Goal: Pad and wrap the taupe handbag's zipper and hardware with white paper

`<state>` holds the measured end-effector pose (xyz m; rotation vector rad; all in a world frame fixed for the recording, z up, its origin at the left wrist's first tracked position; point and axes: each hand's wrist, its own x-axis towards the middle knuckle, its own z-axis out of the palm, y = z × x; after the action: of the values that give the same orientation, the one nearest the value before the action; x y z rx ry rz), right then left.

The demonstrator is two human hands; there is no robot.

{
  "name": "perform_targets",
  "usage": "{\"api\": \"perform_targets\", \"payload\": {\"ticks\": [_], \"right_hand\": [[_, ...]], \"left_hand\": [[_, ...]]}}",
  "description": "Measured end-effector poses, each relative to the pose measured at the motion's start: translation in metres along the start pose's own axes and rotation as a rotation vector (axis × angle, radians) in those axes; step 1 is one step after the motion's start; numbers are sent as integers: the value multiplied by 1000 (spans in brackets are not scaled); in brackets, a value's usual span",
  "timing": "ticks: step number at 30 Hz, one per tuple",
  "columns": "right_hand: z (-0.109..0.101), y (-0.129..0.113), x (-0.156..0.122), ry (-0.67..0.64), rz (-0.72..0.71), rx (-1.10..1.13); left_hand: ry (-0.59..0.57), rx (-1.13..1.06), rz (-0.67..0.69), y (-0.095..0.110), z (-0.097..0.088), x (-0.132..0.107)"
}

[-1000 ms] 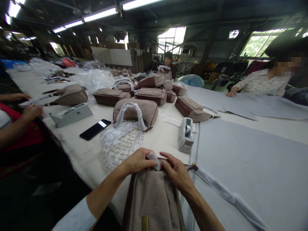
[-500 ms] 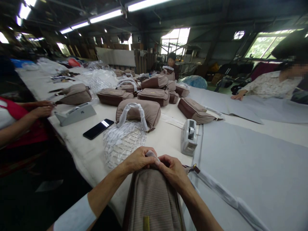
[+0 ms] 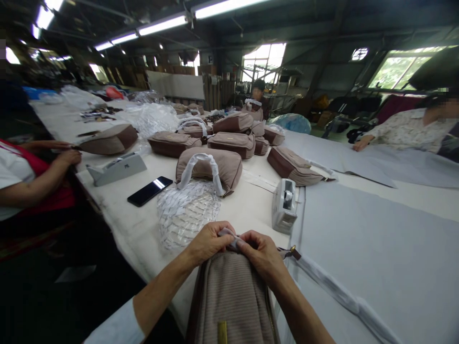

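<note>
While I am watching through the head camera, the left hand [image 3: 208,242] and the right hand [image 3: 264,252] are both pinching the pale strip [image 3: 226,231] between thumb and fingers, neither sitting clearly nearer to it. I am seeing the strip lying between the two sets of fingertips, over the far end of the ribbed bag [image 3: 233,291]. The bag is stretching from just below the fingers back toward the camera, its long axis pointing along my line of view, its near end leaving the frame. A wrapped strap [image 3: 332,279] is trailing right of the fingers; a tape dispenser [image 3: 284,208] is standing beyond them, rightward, on the desk [image 3: 256,210].
</note>
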<state>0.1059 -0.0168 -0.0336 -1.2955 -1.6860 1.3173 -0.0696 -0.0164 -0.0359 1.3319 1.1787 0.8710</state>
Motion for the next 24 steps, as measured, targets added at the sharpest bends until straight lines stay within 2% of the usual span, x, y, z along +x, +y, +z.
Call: {"api": "perform_targets", "payload": {"ticks": [6, 11, 15, 20, 22, 24], "right_hand": [[1, 2, -4, 20, -12, 61], [5, 3, -9, 71, -85, -9], [9, 9, -13, 158, -276, -248], [9, 19, -18, 182, -504, -536], [6, 19, -20, 158, -517, -546], [1, 17, -21, 128, -436, -438]], "left_hand": [[-42, -10, -12, 1, -5, -4], [-33, -43, 21, -5, -1, -6], [-7, -91, 81, -15, 2, -11], [15, -74, 126, -20, 1, -15], [20, -54, 145, -20, 1, -16], [34, -40, 164, -19, 3, -19]]}}
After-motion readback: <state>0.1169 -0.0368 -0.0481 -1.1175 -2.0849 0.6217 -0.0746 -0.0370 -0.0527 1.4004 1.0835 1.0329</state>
